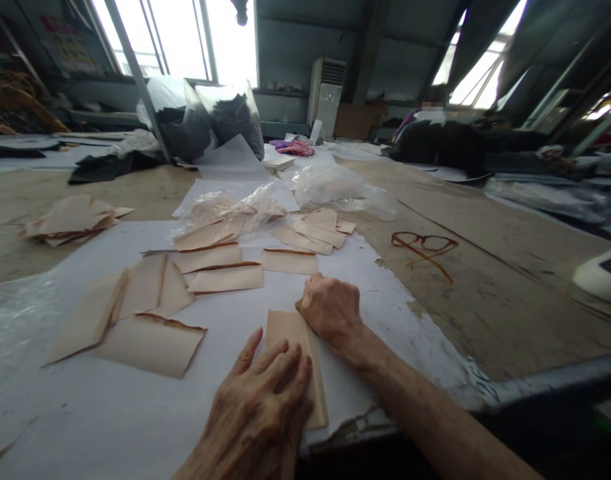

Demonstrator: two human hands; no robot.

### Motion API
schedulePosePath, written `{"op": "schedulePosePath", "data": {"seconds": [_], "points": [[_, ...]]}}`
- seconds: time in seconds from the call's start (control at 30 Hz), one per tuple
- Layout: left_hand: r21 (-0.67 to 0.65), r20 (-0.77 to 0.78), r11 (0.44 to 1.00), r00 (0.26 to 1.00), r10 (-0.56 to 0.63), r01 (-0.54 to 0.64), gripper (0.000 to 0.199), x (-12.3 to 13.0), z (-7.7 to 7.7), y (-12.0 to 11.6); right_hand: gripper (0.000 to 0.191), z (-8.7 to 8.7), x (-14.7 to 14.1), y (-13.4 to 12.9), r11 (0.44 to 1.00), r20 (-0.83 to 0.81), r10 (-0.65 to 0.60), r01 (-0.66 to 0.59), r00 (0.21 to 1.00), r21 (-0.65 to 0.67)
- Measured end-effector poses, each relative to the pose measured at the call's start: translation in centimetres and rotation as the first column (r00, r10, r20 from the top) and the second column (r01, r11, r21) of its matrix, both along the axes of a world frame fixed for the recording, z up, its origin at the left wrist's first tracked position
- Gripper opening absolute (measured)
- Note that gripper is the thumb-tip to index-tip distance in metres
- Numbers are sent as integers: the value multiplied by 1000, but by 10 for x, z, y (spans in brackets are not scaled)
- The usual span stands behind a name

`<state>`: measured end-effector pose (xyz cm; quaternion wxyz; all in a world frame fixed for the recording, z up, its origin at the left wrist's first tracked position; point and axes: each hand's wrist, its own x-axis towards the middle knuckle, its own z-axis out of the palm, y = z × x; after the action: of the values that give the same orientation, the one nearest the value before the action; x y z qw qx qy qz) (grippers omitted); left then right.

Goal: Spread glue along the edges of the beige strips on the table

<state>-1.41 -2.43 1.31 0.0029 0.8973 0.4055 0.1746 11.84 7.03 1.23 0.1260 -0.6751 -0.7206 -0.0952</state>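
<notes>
A long beige strip [285,327], which looks like paper or thin leather, lies near the table's front edge. My left hand [268,393] rests on it with fingers stretched out, covering its lower left part. Beside the strip's upper right corner, my right hand [333,310] is closed in a fist. A small yellowish-brown edge shows under those fingers, but most of what they grip is hidden. Left of the hands lie beige pieces [153,343] with brown edges, and further up are more brown-edged pieces [228,278].
White paper [235,427] covers the work surface. Brown-framed glasses [425,243] lie to the right. Beyond the pieces are clear plastic film [340,190] and a beige stack [75,217]. Filled plastic bags [230,120] stand at the back. People sit at far left and right.
</notes>
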Motion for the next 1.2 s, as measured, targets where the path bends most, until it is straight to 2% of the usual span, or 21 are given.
{"op": "schedulePosePath", "data": {"seconds": [0.07, 0.17, 0.3, 0.4, 0.47, 0.53, 0.67, 0.8, 0.87, 0.93, 1.07, 1.13, 1.2], "points": [[-6, 17, 1000, 1000, 11, -11, 31, 1, 3, -1, 22, -2, 0, 9, 999, -11, -35, 35, 999, 28], [-20, 60, 1000, 998, 25, -23, 31, 2, 6, -3, 25, -1, 3, 17, 985, -52, -156, 159, 986, 72], [-46, 104, 998, 994, 43, -38, 31, 3, 5, -6, 29, 12, 11, 5, 961, -142, -269, 274, 953, 19], [-65, 120, 997, 992, 44, -36, 32, 3, 3, -5, 30, 17, 13, -17, 976, -161, -216, 206, 963, -78], [-72, 129, 997, 991, 39, -30, 34, 3, 2, -5, 29, 13, 10, -28, 992, -107, -101, 93, 989, -83], [-73, 135, 997, 990, 33, -23, 35, 4, 2, -5, 26, 7, 4, -30, 998, -44, -37, 35, 998, -49], [-68, 142, 997, 988, 54, -45, 33, 3, 1, -6, 22, -2, -4, -8, 997, -18, -82, 82, 996, -9], [-60, 157, 995, 984, 84, -75, 35, 1, -2, -8, 24, 4, 1, 3, 987, -78, -159, 160, 984, 2], [-55, 158, 995, 983, 91, -84, 35, 0, -4, -9, 28, 11, 7, -7, 975, -121, -222, 219, 968, -37], [-45, 163, 995, 982, 94, -88, 34, 0, -6, -9, 30, 17, 12, -26, 970, -145, -239, 228, 960, -91], [-18, 180, 996, 979, 94, -93, 36, 2, -7, -10, 29, 17, 11, -65, 978, -114, -139, 118, 984, -170], [-14, 185, 995, 978, 96, -95, 37, 2, -8, -9, 27, 12, 7, -70, 984, -63, -94, 84, 994, -157], [-18, 185, 996, 979, 86, -84, 36, 3, -8, -9, 25, 7, 5, -61, 990, -21, -94, 91, 995, -108]]}}
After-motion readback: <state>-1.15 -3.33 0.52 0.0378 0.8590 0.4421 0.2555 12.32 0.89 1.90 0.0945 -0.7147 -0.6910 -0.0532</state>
